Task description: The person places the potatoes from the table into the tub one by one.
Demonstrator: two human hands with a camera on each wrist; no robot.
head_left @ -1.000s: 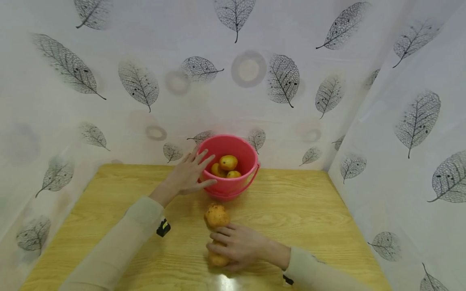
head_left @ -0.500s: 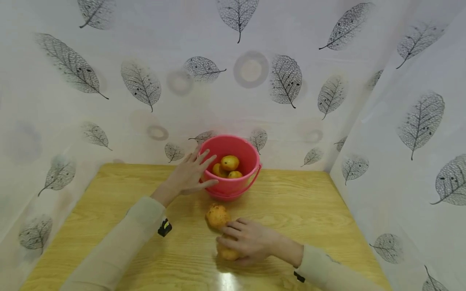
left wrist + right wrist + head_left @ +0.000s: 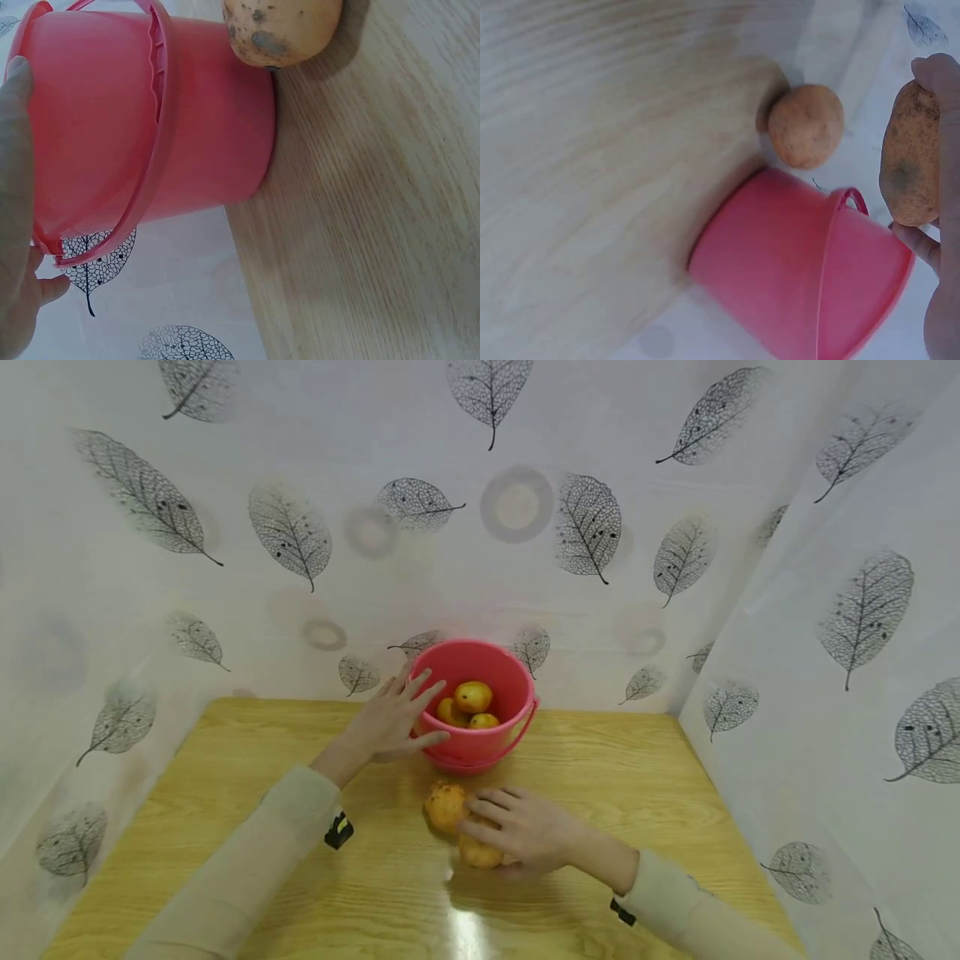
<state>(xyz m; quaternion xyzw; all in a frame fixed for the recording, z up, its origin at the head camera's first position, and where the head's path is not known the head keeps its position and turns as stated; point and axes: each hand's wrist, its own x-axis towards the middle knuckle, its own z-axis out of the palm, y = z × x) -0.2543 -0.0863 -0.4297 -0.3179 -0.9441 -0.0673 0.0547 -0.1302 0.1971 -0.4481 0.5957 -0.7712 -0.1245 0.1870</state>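
Note:
A pink bucket (image 3: 480, 743) stands at the back of the table, with yellow oval pieces (image 3: 473, 697) inside it. My left hand (image 3: 386, 722) lies against the bucket's left side at the rim, fingers spread and fairly straight. In the left wrist view the thumb shows at the rim. My right hand (image 3: 528, 831) grips a potato (image 3: 480, 852), its brown, speckled skin plain in the right wrist view, where the potato (image 3: 911, 161) sits between thumb and fingers. Another potato (image 3: 444, 807) lies on the table in front of the bucket, just left of my right fingertips.
The wooden table (image 3: 637, 802) has a light grain and a bright reflection near its front. Behind it and to the right hang white sheets (image 3: 585, 610) printed with grey leaves. The bucket's pink handle (image 3: 525, 731) hangs down at its right side.
My right hand has raised the potato off the table and moved it forward and slightly right, toward the bucket. My left hand stays at the bucket.

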